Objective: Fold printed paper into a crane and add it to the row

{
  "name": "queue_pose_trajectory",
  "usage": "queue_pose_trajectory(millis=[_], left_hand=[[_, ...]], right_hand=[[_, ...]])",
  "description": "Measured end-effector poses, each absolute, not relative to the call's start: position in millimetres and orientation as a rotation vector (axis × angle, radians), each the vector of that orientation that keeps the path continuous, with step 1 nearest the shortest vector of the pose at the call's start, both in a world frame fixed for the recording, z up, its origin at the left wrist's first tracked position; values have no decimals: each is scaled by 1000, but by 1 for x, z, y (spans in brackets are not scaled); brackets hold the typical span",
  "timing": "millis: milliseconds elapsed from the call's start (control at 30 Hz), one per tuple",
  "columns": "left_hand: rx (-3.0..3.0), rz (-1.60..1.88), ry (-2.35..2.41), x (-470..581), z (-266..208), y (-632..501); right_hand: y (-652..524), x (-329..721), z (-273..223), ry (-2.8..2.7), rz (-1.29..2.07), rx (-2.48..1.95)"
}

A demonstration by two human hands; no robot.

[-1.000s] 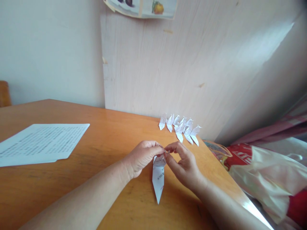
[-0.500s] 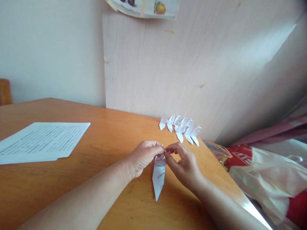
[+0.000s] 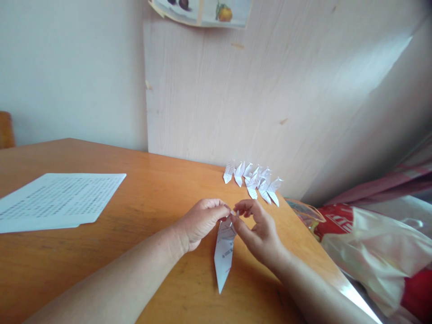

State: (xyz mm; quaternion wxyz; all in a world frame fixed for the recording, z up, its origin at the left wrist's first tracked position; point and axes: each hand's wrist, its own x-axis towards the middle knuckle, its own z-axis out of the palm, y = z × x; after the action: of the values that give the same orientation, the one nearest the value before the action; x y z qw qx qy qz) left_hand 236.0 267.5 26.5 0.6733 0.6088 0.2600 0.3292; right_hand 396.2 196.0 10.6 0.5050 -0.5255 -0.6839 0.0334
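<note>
A folded white paper piece (image 3: 224, 258) with some print on it hangs pointed end down between my hands, over the wooden table. My left hand (image 3: 204, 222) pinches its upper end between thumb and fingers. From the other side, the thumb and fingers of my right hand (image 3: 258, 229) close on the same end, where a small tip shows. The fingers partly cover this upper end. Beyond my hands, several folded paper cranes (image 3: 253, 181) stand in a cluster near the wall.
Printed sheets (image 3: 64, 200) lie stacked at the left of the table (image 3: 135, 261). Past the table's right edge are a red and white plastic bag (image 3: 367, 238) and a pink cloth (image 3: 388, 180). A fruit picture (image 3: 205, 12) hangs on the wall behind.
The paper's lower point has swung slightly downward toward me. My right fingers have parted a little, uncovering a small tip at the upper end. My left hand stays nearly still.
</note>
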Motion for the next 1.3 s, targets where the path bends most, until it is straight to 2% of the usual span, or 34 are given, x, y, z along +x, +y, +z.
queue_pose_trajectory(millis=[633,1067,1300], left_hand=[[1473,784,569,235,23,270],[1617,798,623,233,24,271],[1898,943,663,231,27,275]], right_hand=[[198,399,6,-1625,417,-1264],[199,402,6,-1654,385,-1389],[199,403,4,-1667,362,-1386]])
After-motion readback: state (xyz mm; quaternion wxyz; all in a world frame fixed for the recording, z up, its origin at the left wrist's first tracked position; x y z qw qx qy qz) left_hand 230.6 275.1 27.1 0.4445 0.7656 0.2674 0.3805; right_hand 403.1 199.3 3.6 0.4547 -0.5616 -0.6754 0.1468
